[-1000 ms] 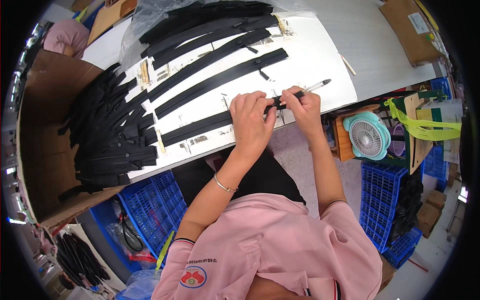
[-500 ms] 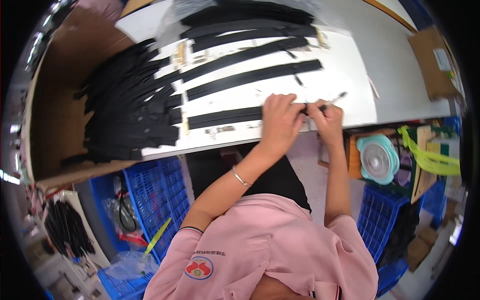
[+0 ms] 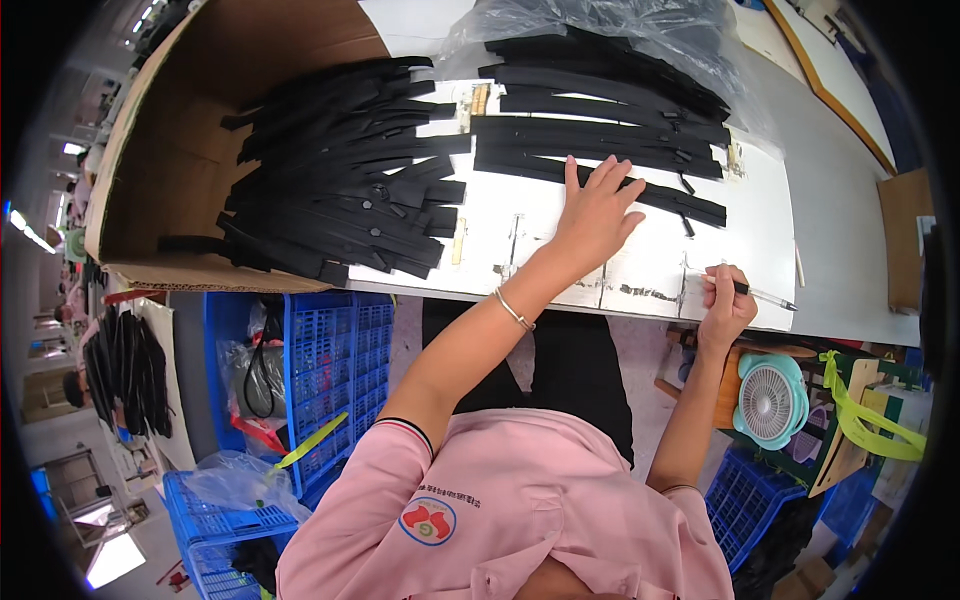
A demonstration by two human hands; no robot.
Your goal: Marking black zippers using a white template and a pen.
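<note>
Clr bag [image 3: 690, 40] behind strips [image 3: 560, 141], box [image 3: 205, 125] L

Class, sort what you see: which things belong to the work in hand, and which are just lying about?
Seemingly part of the work:
black strips
white board beneath them
pen in the right hand

Seemingly just about:
turquoise fan
blue crates
yellow-green ribbon

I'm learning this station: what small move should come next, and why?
Probably draw the front black zipper strip on the white board toward the body: the left hand lies over it, the marked stretch before it is bare, and the right hand holds a pen.
</note>
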